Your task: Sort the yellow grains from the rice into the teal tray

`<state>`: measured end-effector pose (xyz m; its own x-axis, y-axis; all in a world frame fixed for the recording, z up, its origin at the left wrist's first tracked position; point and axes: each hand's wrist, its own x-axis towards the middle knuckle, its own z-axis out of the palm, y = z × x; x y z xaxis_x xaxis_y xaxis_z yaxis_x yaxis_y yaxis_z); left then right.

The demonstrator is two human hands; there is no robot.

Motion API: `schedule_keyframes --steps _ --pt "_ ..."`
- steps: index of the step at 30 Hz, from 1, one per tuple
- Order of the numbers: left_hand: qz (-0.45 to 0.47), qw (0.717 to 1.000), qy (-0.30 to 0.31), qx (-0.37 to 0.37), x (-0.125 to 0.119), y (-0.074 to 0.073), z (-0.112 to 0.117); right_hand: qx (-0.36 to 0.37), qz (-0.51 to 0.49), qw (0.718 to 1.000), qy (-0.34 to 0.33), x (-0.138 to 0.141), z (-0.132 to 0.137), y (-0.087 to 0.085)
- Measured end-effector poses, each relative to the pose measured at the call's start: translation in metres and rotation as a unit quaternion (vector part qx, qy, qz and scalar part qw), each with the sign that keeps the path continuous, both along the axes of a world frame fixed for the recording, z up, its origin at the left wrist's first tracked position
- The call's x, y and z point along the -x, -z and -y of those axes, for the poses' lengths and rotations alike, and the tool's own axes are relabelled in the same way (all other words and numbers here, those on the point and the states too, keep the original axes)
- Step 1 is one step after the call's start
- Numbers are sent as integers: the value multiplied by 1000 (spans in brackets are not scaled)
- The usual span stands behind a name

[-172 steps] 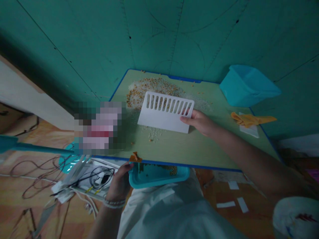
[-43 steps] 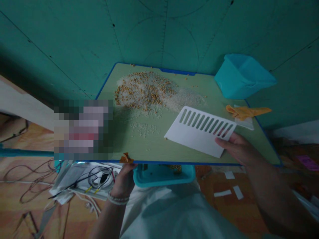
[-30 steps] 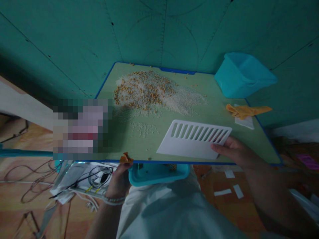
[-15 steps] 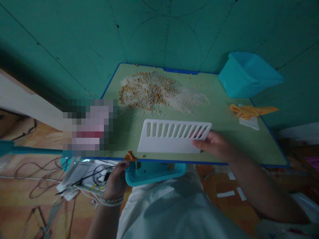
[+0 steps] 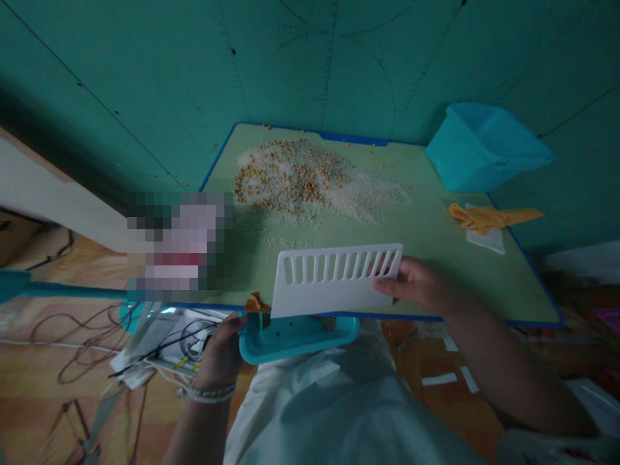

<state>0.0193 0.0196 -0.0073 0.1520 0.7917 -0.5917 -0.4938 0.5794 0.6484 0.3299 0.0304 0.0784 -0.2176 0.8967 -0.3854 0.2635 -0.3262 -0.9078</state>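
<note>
My right hand (image 5: 409,282) is closed on the right end of a white slotted plastic plate (image 5: 320,297), thumb in front and fingers behind. The plate stands tilted at the table's front edge, its lower left corner over a teal tray (image 5: 290,352). Under that edge, my left hand (image 5: 225,352) grips the tray's left end. A few yellowish beans (image 5: 329,322) show in the tray; the plate and table edge hide part of its inside. Farther back, a pile of white grains mixed with yellowish beans (image 5: 300,174) is spread over the green tabletop (image 5: 436,258).
A crumpled orange piece (image 5: 256,301) lies at the front edge near my left hand. Farther right are an orange cloth (image 5: 484,218) on a white sheet and a teal open bin (image 5: 479,148). A pixelated object (image 5: 186,248) stands left. Cables (image 5: 82,345) lie below.
The slotted plate has come toward me, from the tabletop to the front edge, and its left end has dipped over the tray. The tray and my left hand have shifted slightly left.
</note>
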Motion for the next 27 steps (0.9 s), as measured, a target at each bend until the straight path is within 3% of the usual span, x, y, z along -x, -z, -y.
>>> schedule_keyframes --steps 5,12,18,22,27 --pt "5 1000 -6 6 -3 3 -1 -39 -26 995 83 16 18 -4" --pt "10 999 -24 30 -6 7 -4 -161 31 986 -30 65 22 -2" --pt "6 997 -39 59 -2 9 -8 -230 105 967 -7 88 4 4" --pt "7 996 -61 72 -3 10 -9 -262 148 953 36 90 1 7" --pt "29 995 -65 66 -5 12 -8 -246 177 947 104 67 5 10"
